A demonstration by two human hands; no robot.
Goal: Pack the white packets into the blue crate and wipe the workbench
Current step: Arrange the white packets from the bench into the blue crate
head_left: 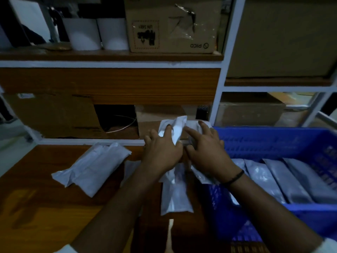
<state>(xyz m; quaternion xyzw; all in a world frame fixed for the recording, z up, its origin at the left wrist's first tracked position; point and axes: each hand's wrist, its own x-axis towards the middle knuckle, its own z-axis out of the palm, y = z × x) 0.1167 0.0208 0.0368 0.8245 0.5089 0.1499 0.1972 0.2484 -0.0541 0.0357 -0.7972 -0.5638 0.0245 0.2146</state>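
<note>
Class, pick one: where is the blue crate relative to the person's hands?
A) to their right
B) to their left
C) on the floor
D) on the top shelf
A: the blue crate stands beside the right hand, white packets lying inside it.

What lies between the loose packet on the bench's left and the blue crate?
Head view: the left hand and right hand, resting on two more white packets.

Black R wristband [235, 178]; sleeve cuffs [331, 245] prob. white.
</note>
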